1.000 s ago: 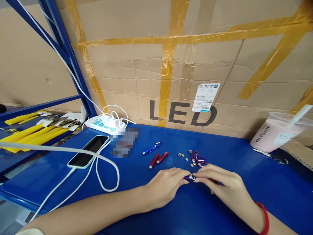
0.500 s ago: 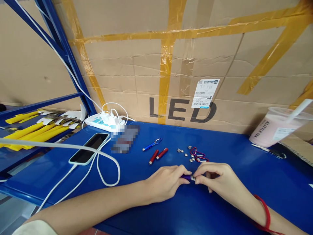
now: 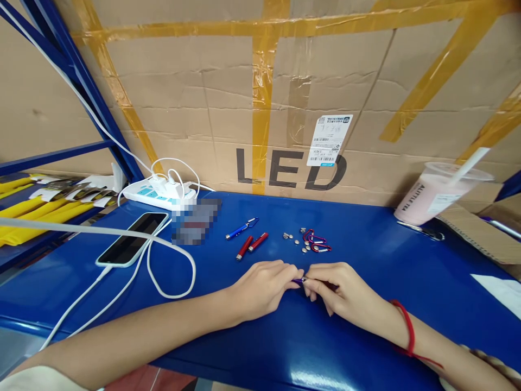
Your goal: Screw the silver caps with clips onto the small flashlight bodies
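Observation:
My left hand (image 3: pixel 262 288) is closed around a small purple flashlight (image 3: pixel 299 281), most of it hidden by the fingers. Thumb and fingertips of my right hand (image 3: pixel 340 285) pinch the silver end of the same flashlight, so both hands meet on it just above the table. Beyond them lie two short red flashlight bodies (image 3: pixel 258 242) and a blue flashlight (image 3: pixel 238 232) with a carabiner clip on its end. To the right of these are several silver button cells (image 3: pixel 306 245) and a few red and purple carabiner clips (image 3: pixel 316 242).
A phone (image 3: pixel 132 239) with a white cable (image 3: pixel 191 274) lies on the blue table (image 3: pixel 345 347), near a power strip (image 3: pixel 163 194). A pink drink cup (image 3: pixel 427 195) stands at the right. Behind is a large cardboard box (image 3: pixel 228 119); yellow-handled tools (image 3: pixel 44 212) lie at left.
The view has shifted, so everything sits further left and higher in the picture. Both hands stay together on the purple flashlight; the right fingers have closed in nearer to the left ones.

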Tool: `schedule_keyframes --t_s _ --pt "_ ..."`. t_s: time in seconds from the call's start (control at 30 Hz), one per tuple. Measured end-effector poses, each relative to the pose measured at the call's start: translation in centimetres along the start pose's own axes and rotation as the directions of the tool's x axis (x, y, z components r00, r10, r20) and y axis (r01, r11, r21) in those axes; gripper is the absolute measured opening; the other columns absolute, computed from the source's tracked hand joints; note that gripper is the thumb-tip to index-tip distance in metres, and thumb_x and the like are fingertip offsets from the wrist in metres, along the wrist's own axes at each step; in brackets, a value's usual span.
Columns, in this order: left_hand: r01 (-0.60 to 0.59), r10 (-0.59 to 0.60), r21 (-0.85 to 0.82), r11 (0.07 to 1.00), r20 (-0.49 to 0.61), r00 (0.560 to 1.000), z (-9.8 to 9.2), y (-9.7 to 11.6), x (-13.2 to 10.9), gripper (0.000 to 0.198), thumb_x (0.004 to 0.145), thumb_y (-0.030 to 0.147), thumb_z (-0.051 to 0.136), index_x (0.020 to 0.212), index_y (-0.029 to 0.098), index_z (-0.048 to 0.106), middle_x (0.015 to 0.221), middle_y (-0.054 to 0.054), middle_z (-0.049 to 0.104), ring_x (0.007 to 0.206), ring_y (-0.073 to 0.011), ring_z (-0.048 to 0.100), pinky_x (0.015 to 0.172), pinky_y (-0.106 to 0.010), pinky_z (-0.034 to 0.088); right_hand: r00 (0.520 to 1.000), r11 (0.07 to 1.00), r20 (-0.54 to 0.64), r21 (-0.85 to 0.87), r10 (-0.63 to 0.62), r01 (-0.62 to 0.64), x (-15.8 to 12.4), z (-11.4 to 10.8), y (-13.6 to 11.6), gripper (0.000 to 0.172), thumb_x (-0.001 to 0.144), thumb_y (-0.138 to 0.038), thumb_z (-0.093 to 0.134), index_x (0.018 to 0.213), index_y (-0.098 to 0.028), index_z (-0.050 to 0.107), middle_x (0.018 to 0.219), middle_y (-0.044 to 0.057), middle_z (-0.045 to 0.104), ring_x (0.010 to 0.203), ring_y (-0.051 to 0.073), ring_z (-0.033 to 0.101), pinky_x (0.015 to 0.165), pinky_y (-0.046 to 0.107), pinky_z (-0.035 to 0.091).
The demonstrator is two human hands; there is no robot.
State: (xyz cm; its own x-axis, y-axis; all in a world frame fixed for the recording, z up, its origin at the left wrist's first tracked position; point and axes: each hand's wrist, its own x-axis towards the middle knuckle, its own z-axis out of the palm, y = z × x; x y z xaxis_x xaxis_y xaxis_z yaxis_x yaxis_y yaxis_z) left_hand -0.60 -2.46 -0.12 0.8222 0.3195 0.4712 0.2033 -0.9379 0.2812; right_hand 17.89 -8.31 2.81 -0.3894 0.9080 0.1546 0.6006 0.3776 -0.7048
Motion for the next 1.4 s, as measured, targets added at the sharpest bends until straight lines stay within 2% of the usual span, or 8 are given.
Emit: schedule_keyframes --t_s 0.17,0.43,0.57,0.63,0.7,0.9,1.17,1.4 --pt "-0.054 0.055 0.021 0.998 -0.069 0.996 -0.1 -0.1 0.0 0.027 0.097 0.022 0.028 0.089 0.013 0.053 0.073 -0.006 0.063 0.063 -0.0149 0.056 0.062 -0.025 0.044 0.943 0.85 0.215 0.416 0.253 -0.323 0.2 0.3 -0.2 0.045 0.082 -0.054 0.048 0.063 -0.014 0.053 0.056 0.0 0.055 0.034 0.006 0.048 0.035 0.016 0.033" --pt "0.027 -0.026 0.008 1.0 -0.09 0.996 -0.4 0.1 0.3 0.023 0.096 0.022 0.032 0.105 0.015 0.052 0.082 -0.004 0.066 0.069 -0.0152 0.057 0.063 -0.025 0.045 0.945 0.809 0.223 0.493 0.239 -0.321 0.7 0.2 0.1 0.05 0.08 -0.06 0.047 0.064 -0.014 0.053 0.056 0.001 0.058 0.035 0.006 0.048 0.037 0.017 0.035" --pt "0.134 -0.133 0.026 0.991 -0.052 0.99 -0.4 0.1 0.7 0.022 0.094 0.019 0.033 0.099 0.016 0.054 0.084 -0.003 0.066 0.071 -0.0157 0.057 0.065 -0.026 0.045 0.977 0.954 -0.001 0.217 0.215 -0.209 0.6 0.2 0.6 0.043 0.087 -0.05 0.043 0.068 -0.014 0.059 0.057 0.001 0.06 0.039 0.008 0.052 0.039 0.019 0.039" --pt "0.194 -0.194 0.006 0.981 -0.042 0.98 -0.5 0.2 0.8 0.02 0.093 0.017 0.035 0.102 0.017 0.054 0.086 -0.003 0.066 0.074 -0.0158 0.058 0.067 -0.026 0.046 0.974 0.996 -0.218 -0.047 0.062 -0.074 0.4 -0.1 1.0 0.034 0.086 -0.043 0.05 0.07 -0.016 0.063 0.061 0.001 0.062 0.044 0.009 0.053 0.044 0.02 0.043" --pt "0.256 -0.256 -0.021 0.967 -0.051 0.965 -0.5 0.3 0.9 0.021 0.092 0.016 0.036 0.104 0.018 0.053 0.089 -0.003 0.066 0.078 -0.0161 0.059 0.069 -0.027 0.047 0.912 0.961 -0.375 -0.27 -0.164 0.061 0.2 -0.5 1.5 0.021 0.082 -0.038 0.059 0.082 -0.018 0.067 0.072 0.002 0.066 0.045 0.007 0.053 0.047 0.02 0.045" --pt "0.267 -0.268 -0.03 0.963 -0.058 0.962 -0.7 0.3 0.7 0.021 0.092 0.017 0.035 0.103 0.017 0.053 0.089 -0.004 0.065 0.079 -0.0169 0.06 0.071 -0.027 0.048 0.825 0.814 -0.341 -0.536 -0.45 0.223 0.0 -0.9 1.9 0.011 0.083 -0.027 0.061 0.088 -0.022 0.07 0.085 0.001 0.069 0.067 0.01 0.065 0.061 0.019 0.049" --pt "0.259 -0.227 -0.208 0.943 0.165 0.96 -1.1 0.3 0.8 0.014 0.092 0.015 0.037 0.1 0.018 0.047 0.09 -0.002 0.066 0.079 -0.0144 0.063 0.069 -0.023 0.047 0.94 0.98 -0.298 -0.158 -0.166 0.123 0.4 -1.0 1.0 0.017 0.081 -0.03 0.062 0.069 -0.021 0.07 0.072 0.001 0.066 0.056 0.01 0.058 0.049 0.02 0.043" --pt "0.147 -0.137 -0.125 0.981 0.08 0.987 -0.3 0.1 0.2 0.008 0.092 0.017 0.038 0.087 0.018 0.043 0.091 -0.006 0.066 0.081 -0.0182 0.065 0.067 -0.025 0.048 0.967 0.987 -0.213 0.104 0.14 -0.12 0.6 -0.4 1.0 0.017 0.073 -0.032 0.067 0.066 -0.017 0.069 0.067 0.002 0.064 0.041 0.007 0.049 0.04 0.02 0.039"
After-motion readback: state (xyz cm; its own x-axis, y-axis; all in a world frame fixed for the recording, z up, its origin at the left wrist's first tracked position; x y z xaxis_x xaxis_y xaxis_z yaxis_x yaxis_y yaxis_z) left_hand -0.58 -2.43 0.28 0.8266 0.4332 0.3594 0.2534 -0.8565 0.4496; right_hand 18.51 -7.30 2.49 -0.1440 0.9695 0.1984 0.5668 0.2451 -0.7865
